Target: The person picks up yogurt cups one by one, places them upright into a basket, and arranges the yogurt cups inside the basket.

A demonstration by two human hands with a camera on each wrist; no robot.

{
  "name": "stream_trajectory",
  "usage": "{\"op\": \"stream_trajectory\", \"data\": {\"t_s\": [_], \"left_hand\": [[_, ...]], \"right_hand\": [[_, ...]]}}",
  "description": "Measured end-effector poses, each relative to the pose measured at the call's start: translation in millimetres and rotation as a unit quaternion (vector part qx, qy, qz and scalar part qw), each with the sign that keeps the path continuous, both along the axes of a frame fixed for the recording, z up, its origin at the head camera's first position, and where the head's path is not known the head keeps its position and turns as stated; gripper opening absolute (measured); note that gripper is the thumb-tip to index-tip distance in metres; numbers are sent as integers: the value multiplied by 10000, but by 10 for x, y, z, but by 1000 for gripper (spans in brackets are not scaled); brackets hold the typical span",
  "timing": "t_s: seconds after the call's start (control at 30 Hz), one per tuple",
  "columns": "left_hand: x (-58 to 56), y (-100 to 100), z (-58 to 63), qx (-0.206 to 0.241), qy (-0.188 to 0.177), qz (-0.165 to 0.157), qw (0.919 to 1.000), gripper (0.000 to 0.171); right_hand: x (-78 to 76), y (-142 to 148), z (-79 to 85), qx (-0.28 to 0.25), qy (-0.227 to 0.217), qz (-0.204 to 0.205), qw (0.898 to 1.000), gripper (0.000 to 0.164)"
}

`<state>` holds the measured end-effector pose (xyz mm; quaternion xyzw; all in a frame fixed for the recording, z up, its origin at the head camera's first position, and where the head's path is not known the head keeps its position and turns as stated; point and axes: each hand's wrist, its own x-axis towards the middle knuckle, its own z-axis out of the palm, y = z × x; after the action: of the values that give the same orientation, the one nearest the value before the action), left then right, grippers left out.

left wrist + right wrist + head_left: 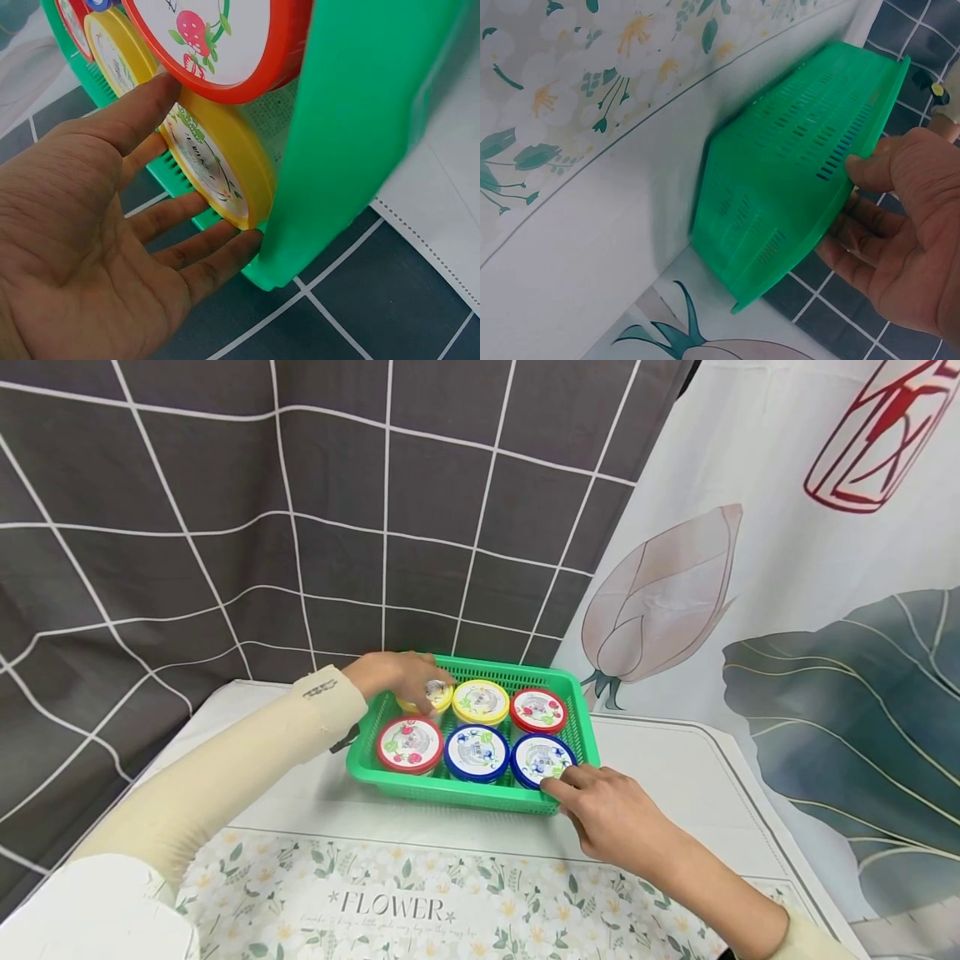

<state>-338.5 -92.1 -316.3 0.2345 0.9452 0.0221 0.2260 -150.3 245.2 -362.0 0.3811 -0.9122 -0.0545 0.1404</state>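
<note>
A green plastic basket (465, 791) on the table holds several round tubs with fruit-printed lids, in two rows. My left hand (405, 681) reaches over the back left corner. Its thumb and fingers lie about the lid edge of a yellow-lidded tub (217, 161), and the thumb tip comes close to a red-lidded tub (225, 45). At the front right corner, my right hand (611, 814) pinches the basket's rim, thumb outside and fingers over the inner side (900, 232). Beside that hand sits a blue-lidded tub (542, 760).
Another yellow-lidded tub (481, 702), a red-lidded tub (538, 710) and a second blue-lidded tub (476, 752) fill the other places. A flower-print mat (390, 902) covers the table's near part. Behind stand a dark checked curtain (330, 485) and a pale printed one (690, 460).
</note>
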Motion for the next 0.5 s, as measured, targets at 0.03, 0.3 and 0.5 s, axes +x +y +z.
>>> {"op": "stream_trajectory", "data": {"t_s": [0.03,0.3,0.5], "left_hand": [[-5,-5,-7,18,5,-8,10000,80],[-40,-32,-56,166,-23,0,9999,80],[-35,-30,-58,147,-73,108,9998,82]], "right_hand": [[-2,-1,-1,2,5,2,10000,40],[-8,-7,-3,2,54,24,10000,39],[-13,19,-14,-93,128,143,9998,38]]}}
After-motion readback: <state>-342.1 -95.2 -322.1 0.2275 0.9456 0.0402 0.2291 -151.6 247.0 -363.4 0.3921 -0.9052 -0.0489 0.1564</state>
